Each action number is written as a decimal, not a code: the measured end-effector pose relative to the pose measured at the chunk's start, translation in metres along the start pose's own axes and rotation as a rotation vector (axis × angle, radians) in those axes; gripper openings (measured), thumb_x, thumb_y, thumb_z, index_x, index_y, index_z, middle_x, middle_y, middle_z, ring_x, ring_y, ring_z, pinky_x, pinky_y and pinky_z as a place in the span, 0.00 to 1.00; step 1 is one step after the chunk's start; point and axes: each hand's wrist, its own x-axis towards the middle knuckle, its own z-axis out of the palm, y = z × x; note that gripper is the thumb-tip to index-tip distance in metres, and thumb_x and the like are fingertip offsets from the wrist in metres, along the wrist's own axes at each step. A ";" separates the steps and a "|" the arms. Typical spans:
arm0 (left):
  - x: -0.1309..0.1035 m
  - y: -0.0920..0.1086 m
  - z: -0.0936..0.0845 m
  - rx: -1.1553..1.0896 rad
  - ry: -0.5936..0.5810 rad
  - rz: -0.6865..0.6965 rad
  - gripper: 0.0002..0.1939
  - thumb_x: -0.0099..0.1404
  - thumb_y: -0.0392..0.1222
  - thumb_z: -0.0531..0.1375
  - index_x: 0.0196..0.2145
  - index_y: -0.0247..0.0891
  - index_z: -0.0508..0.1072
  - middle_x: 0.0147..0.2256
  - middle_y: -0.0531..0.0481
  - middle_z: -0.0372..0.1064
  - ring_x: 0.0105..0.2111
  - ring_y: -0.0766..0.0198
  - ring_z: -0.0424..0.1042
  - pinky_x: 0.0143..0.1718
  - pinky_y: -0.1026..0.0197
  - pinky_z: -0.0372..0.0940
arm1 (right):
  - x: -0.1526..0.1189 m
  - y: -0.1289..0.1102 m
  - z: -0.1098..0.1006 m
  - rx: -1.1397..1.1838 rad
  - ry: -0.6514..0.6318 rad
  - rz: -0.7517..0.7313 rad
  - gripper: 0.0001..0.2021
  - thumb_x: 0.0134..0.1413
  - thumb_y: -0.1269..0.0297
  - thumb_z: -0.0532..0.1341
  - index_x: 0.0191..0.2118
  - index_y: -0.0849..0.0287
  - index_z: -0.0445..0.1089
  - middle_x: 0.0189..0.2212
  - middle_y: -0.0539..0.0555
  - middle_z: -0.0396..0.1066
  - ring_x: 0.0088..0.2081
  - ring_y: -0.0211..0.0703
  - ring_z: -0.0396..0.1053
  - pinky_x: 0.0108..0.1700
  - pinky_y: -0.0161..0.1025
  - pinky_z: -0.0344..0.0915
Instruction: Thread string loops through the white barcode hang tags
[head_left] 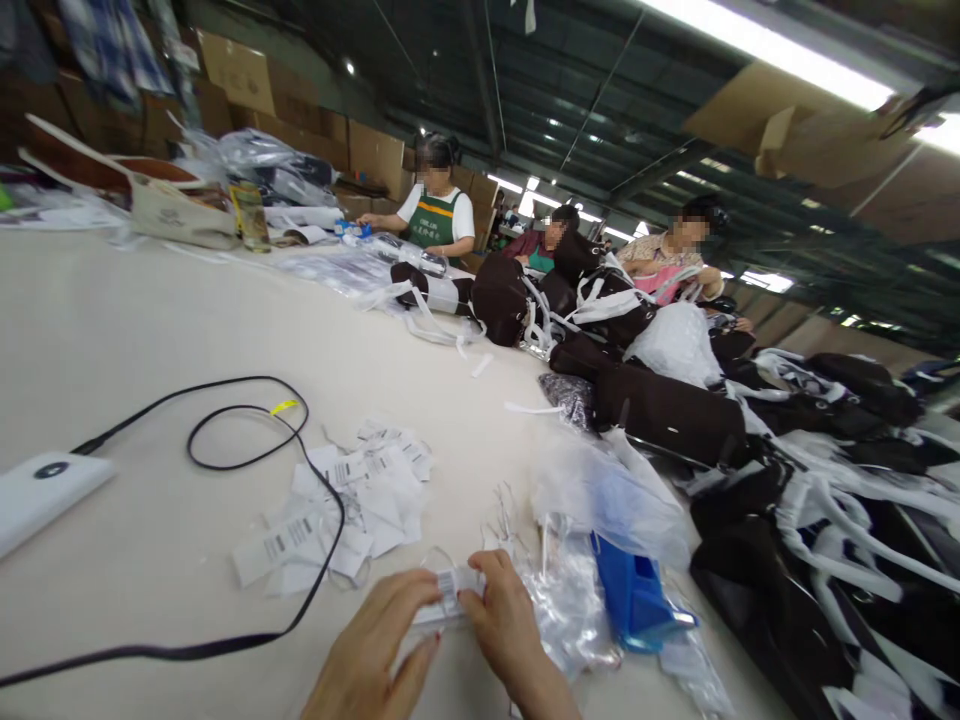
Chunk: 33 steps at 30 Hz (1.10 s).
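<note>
Near the bottom centre, a small stack of white labels (448, 597) with printed bars lies between my two hands. My left hand (380, 645) has its fingertips on the stack's left end, with the thumb lower down and apart. My right hand (504, 615) pinches the right end between thumb and fingers. Just beyond is a loose pile of white tags (367, 495) with thin strings. To the right, clear plastic bags (562, 600) lie beside a blue tape dispenser (637, 595).
A white power bank (49, 490) with a black cable (196, 652) lies at left. Dark bags with white straps (667, 410) are heaped along the right. Several people stand across the table (180, 330), one in a green apron (433, 222).
</note>
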 end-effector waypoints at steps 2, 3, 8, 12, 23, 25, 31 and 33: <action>0.018 -0.007 0.006 0.125 -0.062 -0.083 0.19 0.58 0.37 0.51 0.48 0.33 0.67 0.47 0.38 0.66 0.50 0.49 0.63 0.53 0.46 0.58 | -0.003 -0.001 0.002 -0.009 -0.067 -0.006 0.23 0.41 0.77 0.57 0.47 0.61 0.65 0.44 0.58 0.66 0.43 0.47 0.69 0.46 0.39 0.63; 0.025 -0.010 0.010 0.186 -0.089 -0.105 0.22 0.56 0.36 0.53 0.49 0.30 0.65 0.49 0.36 0.65 0.51 0.48 0.61 0.53 0.46 0.56 | -0.002 -0.002 0.003 -0.015 -0.100 -0.006 0.25 0.40 0.77 0.58 0.50 0.61 0.63 0.46 0.59 0.65 0.44 0.48 0.69 0.46 0.39 0.63; 0.040 -0.012 0.016 0.302 -0.151 -0.123 0.21 0.48 0.30 0.55 0.43 0.31 0.69 0.44 0.40 0.65 0.45 0.50 0.63 0.47 0.51 0.58 | 0.013 -0.001 -0.004 -0.059 -0.210 0.000 0.24 0.36 0.72 0.63 0.46 0.59 0.67 0.44 0.58 0.65 0.40 0.49 0.70 0.42 0.40 0.64; 0.043 -0.010 0.014 0.285 -0.141 -0.126 0.16 0.46 0.30 0.54 0.36 0.33 0.69 0.38 0.44 0.65 0.41 0.54 0.63 0.43 0.54 0.58 | 0.021 -0.002 -0.008 -0.107 -0.236 -0.002 0.23 0.32 0.69 0.67 0.41 0.59 0.68 0.42 0.57 0.65 0.38 0.49 0.70 0.39 0.40 0.64; 0.036 -0.012 0.008 0.278 -0.172 -0.039 0.17 0.49 0.30 0.54 0.38 0.36 0.69 0.42 0.46 0.64 0.43 0.56 0.62 0.46 0.55 0.57 | 0.025 -0.012 -0.015 -0.248 -0.260 -0.158 0.21 0.32 0.66 0.69 0.39 0.60 0.69 0.37 0.58 0.73 0.41 0.55 0.68 0.41 0.47 0.60; 0.036 -0.012 0.006 0.277 -0.191 -0.022 0.17 0.48 0.29 0.54 0.38 0.36 0.70 0.41 0.46 0.65 0.43 0.56 0.62 0.46 0.56 0.58 | 0.028 -0.014 -0.015 -0.273 -0.290 -0.161 0.22 0.29 0.64 0.71 0.37 0.61 0.70 0.35 0.58 0.74 0.39 0.55 0.69 0.40 0.47 0.61; 0.036 -0.023 0.007 0.255 -0.205 0.031 0.20 0.48 0.30 0.56 0.41 0.33 0.71 0.43 0.41 0.66 0.44 0.54 0.64 0.47 0.53 0.59 | 0.033 -0.022 -0.015 -0.363 -0.340 -0.175 0.21 0.25 0.63 0.72 0.34 0.59 0.73 0.37 0.60 0.74 0.41 0.57 0.70 0.41 0.47 0.63; 0.036 -0.031 0.010 0.244 -0.180 0.049 0.20 0.48 0.31 0.57 0.42 0.34 0.71 0.44 0.41 0.66 0.45 0.53 0.64 0.48 0.52 0.60 | 0.031 -0.023 -0.015 -0.372 -0.336 -0.174 0.22 0.25 0.63 0.72 0.35 0.59 0.72 0.39 0.61 0.74 0.43 0.57 0.70 0.41 0.46 0.64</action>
